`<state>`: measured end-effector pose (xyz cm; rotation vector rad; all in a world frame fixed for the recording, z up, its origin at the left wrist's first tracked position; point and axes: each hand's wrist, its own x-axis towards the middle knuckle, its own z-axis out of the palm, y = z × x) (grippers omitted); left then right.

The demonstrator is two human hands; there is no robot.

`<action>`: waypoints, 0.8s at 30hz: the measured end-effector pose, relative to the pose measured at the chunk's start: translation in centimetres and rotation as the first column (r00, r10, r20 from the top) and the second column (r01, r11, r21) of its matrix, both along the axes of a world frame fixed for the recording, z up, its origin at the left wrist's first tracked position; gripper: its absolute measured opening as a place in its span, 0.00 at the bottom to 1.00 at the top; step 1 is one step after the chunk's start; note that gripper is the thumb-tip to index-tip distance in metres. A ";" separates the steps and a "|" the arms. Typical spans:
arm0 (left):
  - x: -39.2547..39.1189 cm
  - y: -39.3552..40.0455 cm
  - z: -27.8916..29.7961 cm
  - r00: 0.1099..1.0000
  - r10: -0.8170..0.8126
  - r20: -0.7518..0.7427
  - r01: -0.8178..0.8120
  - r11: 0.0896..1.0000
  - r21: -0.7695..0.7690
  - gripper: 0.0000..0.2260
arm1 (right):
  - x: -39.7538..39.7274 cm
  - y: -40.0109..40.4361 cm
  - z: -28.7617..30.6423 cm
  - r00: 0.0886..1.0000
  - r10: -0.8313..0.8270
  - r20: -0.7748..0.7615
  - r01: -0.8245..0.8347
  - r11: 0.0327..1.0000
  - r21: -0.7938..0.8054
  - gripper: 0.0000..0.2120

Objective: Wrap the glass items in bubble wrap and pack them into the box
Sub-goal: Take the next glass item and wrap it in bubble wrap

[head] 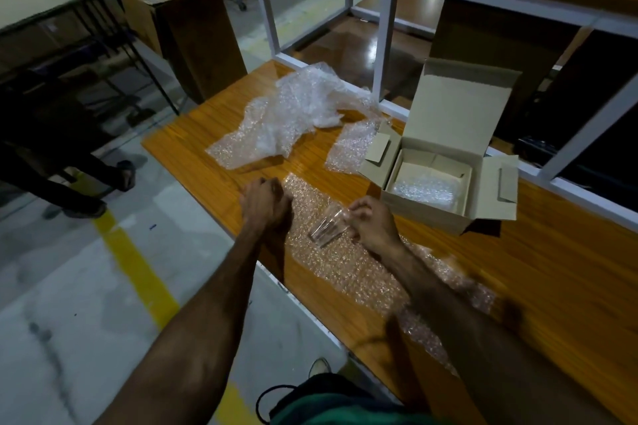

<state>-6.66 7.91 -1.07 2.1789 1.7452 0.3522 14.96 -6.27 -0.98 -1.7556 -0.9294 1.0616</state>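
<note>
The right hand point(374, 222) pinches a glass point(326, 226) over bubble wrap point(345, 266); the left hand point(264, 205) grips the wrap's edge mid-frame.

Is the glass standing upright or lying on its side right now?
On its side: the glass lies tilted on the bubble wrap, the right hand gripping one end.

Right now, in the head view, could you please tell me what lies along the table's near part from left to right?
Left hand gripping the bubble wrap sheet's edge → drinking glass → right hand holding it → open cardboard box.
</note>
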 end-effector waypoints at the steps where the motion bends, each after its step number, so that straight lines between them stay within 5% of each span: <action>1: 0.3 0.5 0.0 1.000 -0.004 0.014 0.004 1.000 -0.004 0.14 | 0.1 0.0 0.0 1.000 0.009 0.016 -0.009 1.000 0.003 0.07; 7: 1.2 0.5 2.0 0.956 -0.099 0.275 0.114 0.993 -0.039 0.09 | 0.2 0.0 -0.2 0.997 0.035 0.064 -0.034 0.999 -0.005 0.04; 15: 2.3 -6.2 6.9 0.781 -0.097 0.617 0.171 0.983 -0.061 0.08 | -0.1 -0.2 0.1 0.991 0.016 0.130 -0.011 0.999 -0.036 0.04; 24: 4.2 -13.1 3.5 0.890 -0.276 0.363 0.297 0.955 -0.004 0.08 | 0.1 0.0 1.4 0.982 0.054 0.181 -0.042 0.997 -0.067 0.07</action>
